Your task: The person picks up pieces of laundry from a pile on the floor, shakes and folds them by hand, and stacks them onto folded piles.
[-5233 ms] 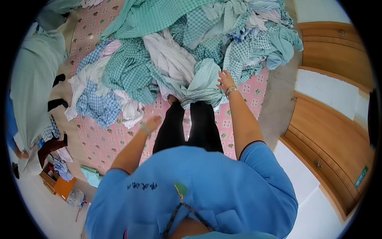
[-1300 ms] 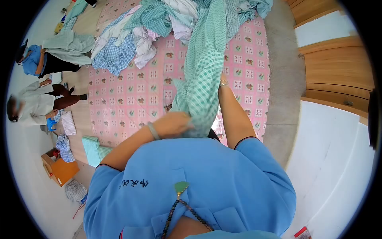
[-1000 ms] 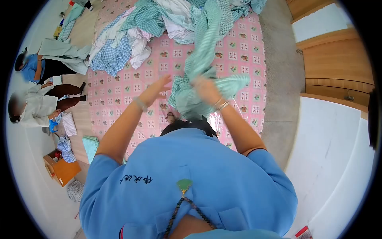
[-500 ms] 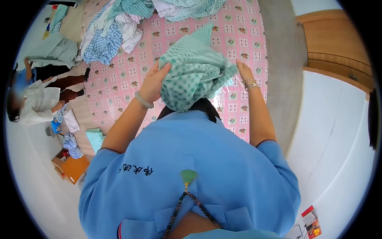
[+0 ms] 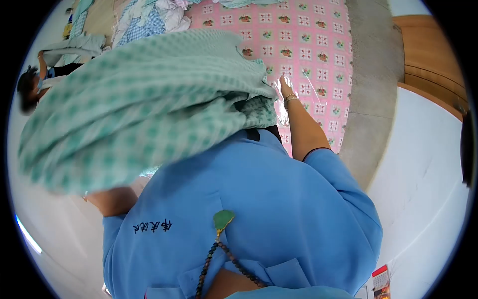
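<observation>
A green-and-white checked cloth [image 5: 144, 109] is spread out at the left and in front of my chest, blurred by motion. It hides my left hand; only the left forearm [image 5: 115, 200] shows below its lower edge. My right hand [image 5: 286, 87], with bracelets at the wrist, is closed at the cloth's right edge, over the pink patterned floor covering [image 5: 321, 65]. Crumpled blue checked fabric [image 5: 144, 30] and white fabric [image 5: 174, 20] lie beyond the cloth.
One person [image 5: 31, 84] stands at the far left near a pale green sheet [image 5: 82, 45]. Grey floor [image 5: 371, 94] borders the pink covering at the right, beside a wooden door [image 5: 430, 60] and a white wall [image 5: 423, 149]. A red-topped calendar [image 5: 381, 281] is at the lower right.
The bunched checked cloth has opened out and swung up to the left, over my left hand. My right hand has moved slightly left. The fabric piles sit higher in view.
</observation>
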The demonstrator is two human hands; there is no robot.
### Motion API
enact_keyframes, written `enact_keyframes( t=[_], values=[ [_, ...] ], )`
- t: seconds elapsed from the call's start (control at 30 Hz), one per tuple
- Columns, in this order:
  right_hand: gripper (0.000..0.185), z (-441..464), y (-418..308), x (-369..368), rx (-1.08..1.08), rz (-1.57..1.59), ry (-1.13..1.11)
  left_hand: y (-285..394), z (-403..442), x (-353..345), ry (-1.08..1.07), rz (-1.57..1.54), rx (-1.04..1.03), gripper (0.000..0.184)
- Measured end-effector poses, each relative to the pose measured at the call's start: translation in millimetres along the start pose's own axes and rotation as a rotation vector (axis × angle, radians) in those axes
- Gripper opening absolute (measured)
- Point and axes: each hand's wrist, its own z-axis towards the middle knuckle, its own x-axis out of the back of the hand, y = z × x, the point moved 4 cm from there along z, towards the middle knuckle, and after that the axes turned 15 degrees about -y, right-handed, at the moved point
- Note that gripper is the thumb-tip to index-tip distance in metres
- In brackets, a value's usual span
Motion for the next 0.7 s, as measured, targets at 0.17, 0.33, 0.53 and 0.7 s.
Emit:
enact_keyframes(
  t=[0.17,0.33,0.53,0.7],
  values=[
    [0.094,9,-101,-39,0.229,0.109,-0.057,85,-48,-8,0.001,0.207,-0.187,0.052],
    [0.076,47,-189,-105,0.091,0.221,-0.293,141,-106,-15,0.062,0.419,-0.315,0.061],
    [0.047,-2,-211,-127,-0.073,-1.085,-0.376,170,-160,35,0.217,0.710,-0.340,0.073],
    [0.037,20,-152,-14,0.024,-1.179,0.323,144,-195,152,0.497,1.085,0.003,0.080]
  ],
)
